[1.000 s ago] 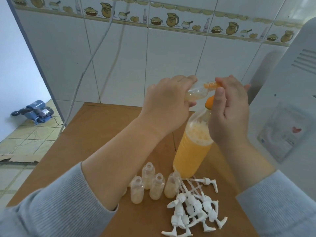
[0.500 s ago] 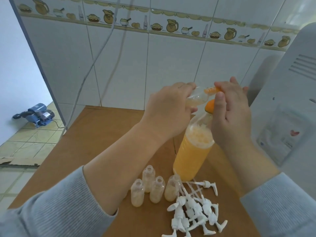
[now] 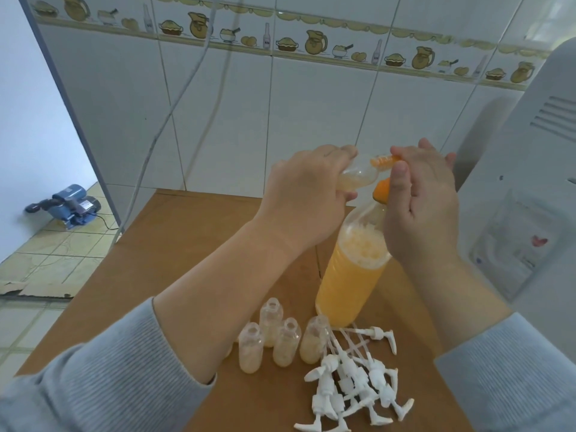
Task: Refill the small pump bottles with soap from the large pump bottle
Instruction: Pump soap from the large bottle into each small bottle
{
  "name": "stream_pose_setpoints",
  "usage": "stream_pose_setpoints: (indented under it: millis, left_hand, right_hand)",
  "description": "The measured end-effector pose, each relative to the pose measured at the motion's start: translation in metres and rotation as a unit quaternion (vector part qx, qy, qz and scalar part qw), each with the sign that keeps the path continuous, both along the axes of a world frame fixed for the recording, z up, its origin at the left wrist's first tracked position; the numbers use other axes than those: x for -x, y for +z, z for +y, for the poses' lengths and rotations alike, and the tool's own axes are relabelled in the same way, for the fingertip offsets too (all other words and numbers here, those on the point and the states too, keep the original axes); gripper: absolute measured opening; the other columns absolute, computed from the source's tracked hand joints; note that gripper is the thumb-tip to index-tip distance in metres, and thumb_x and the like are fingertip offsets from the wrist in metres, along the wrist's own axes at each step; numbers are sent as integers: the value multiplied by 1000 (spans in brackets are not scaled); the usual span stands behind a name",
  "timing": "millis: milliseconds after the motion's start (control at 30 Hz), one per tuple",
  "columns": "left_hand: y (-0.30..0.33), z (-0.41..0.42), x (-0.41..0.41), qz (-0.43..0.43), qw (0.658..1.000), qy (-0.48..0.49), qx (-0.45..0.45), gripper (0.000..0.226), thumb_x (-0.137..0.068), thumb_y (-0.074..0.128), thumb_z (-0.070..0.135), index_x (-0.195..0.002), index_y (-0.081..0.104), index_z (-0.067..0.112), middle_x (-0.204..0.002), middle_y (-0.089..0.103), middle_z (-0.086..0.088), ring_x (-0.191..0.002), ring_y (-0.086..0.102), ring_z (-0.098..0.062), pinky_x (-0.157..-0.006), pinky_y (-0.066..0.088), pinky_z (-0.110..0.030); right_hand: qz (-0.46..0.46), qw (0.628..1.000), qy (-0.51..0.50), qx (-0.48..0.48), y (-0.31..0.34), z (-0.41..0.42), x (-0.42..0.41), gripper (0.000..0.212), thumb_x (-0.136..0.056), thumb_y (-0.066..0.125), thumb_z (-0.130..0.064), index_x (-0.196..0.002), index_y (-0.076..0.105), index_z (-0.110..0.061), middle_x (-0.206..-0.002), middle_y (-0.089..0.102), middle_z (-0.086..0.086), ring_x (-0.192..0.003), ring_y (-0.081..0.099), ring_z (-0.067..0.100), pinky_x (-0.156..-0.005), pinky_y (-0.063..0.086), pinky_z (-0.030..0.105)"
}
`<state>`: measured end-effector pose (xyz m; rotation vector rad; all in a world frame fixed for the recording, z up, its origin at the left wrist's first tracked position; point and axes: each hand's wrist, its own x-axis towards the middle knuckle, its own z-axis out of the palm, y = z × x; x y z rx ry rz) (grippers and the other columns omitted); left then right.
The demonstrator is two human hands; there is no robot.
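The left hand point(image 3: 307, 194) grips a small bottle point(image 3: 358, 179) tipped sideways, its mouth at the orange pump point(image 3: 382, 190) of the big soap bottle point(image 3: 349, 285) the right hand point(image 3: 420, 207) holds.

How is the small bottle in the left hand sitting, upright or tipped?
Tipped: small bottle lies sideways in the left hand, soap pooled along its lower side.

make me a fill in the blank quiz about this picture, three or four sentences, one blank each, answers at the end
1. The left hand holds a small clear bottle tipped on its ____.
2. The liquid in the large bottle is ____ in colour.
3. The number of small bottles standing open in plain view on the table is ____.
4. The loose pump heads piled near them are ____ in colour.

Missing words: side; orange; four; white
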<state>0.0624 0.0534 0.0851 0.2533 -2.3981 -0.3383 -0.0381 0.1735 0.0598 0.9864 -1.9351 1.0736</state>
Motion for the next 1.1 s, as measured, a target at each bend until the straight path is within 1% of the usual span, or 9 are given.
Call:
stream_pose_setpoints:
  millis: [67,200,300,467,600,700,867,1000,1100]
  left_hand:
    - [2,2,0,8,1000,-2,4,52,-86,65,29,-135,49,20,-124,60,5,-110,56,-20,-90,47,-43]
    - [-1,2,2,9,1000,-1,-3,52,-85,66,28,-134,50,21,-123,61,6,-110,56,-20,-91,47,-44]
    - [-6,3,2,-2,1000,2,-5,51,-85,66,29,-133,50,21,-122,61,6,-109,57,-20,-89,47,-44]
    - [-2,2,1,-7,1000,8,12,51,-87,64,29,-135,48,22,-124,60,7,-111,55,-20,-90,44,-43]
    - [3,6,0,8,1000,6,14,52,-87,64,29,-136,48,22,-126,59,8,-111,55,-19,-90,43,-40]
    - [-1,7,2,10,1000,13,8,52,-86,65,29,-135,48,23,-125,59,9,-110,55,-18,-89,43,-38]
    - [-8,6,1,-5,1000,16,-21,51,-85,66,28,-133,50,23,-124,60,8,-111,56,-20,-91,43,-44]
    - [-5,5,-1,1,1000,22,-10,51,-86,65,28,-133,50,22,-123,60,8,-109,56,-19,-90,45,-42]
    - [1,6,-1,12,1000,24,3,52,-86,65,30,-135,48,23,-126,59,8,-111,55,-18,-89,43,-38]
  right_hand:
    - [13,1000,-12,6,1,1,0,53,-100,24,-36,-119,60,-3,-120,61,11,-130,43,26,-114,21,49]
    - [29,999,-35,25,-11,-4,2,45,-100,28,-29,-119,59,-1,-118,62,12,-124,48,26,-118,13,35]
    - [33,998,-45,15,-18,-5,3,41,-100,30,-25,-119,58,-2,-118,61,13,-127,45,27,-118,14,36]
    - [36,999,-35,-13,-10,1,3,50,-101,25,-36,-122,58,-4,-121,61,11,-131,40,26,-118,13,37]
    - [44,998,-49,13,-3,1,4,50,-101,24,-35,-118,61,-4,-117,63,10,-131,41,26,-117,6,28]
    - [38,997,-60,36,-9,-5,2,43,-100,29,-27,-117,61,-5,-116,63,11,-124,48,25,-117,9,29]
    - [27,997,-60,35,-18,-9,1,40,-100,30,-23,-116,61,-5,-114,63,9,-118,51,22,-117,10,29]
    - [20,999,-44,0,-6,-7,0,47,-100,24,-30,-116,62,-6,-115,62,8,-125,44,21,-116,5,27]
    - [17,999,-26,14,2,-1,2,50,-100,22,-31,-117,62,-7,-116,62,7,-128,41,19,-117,5,30]
